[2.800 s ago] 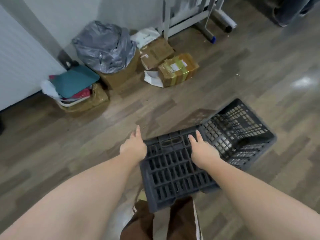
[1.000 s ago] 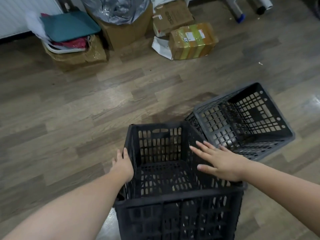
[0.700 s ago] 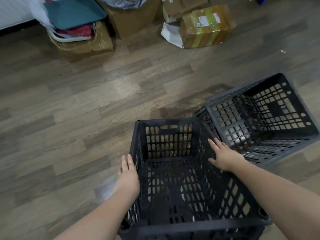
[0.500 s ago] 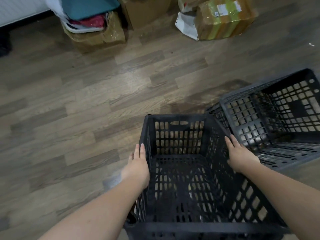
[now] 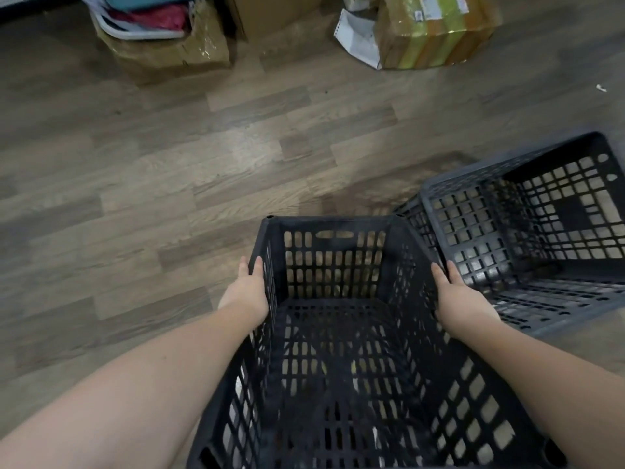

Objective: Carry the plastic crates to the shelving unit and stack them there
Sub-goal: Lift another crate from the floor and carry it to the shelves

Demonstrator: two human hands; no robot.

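A black plastic crate (image 5: 341, 333) fills the lower centre of the frame, open side up, with the left hand (image 5: 246, 292) pressed flat against the outside of its left wall and the right hand (image 5: 456, 299) against the right wall. The hands are well apart, one on each side, clamping the crate between them; whether any fingers curl under or through the slots cannot be told.

Nearly three seconds ago this crate lay tipped over with its base showing. One second ago it already stood upright but the right hand was open above the rim. Now both palms have settled on the side walls, so the grip looks complete and the lift seems about to begin.

A second crate (image 5: 527, 228) lies tilted on its side at right of the frame, touching the far right corner of the held one; it waits its turn. Taped cardboard boxes (image 5: 436, 32) sit along the upper edge on the wooden floor (image 5: 169, 164). No shelving unit is in view, so carrying and stacking are all still ahead.
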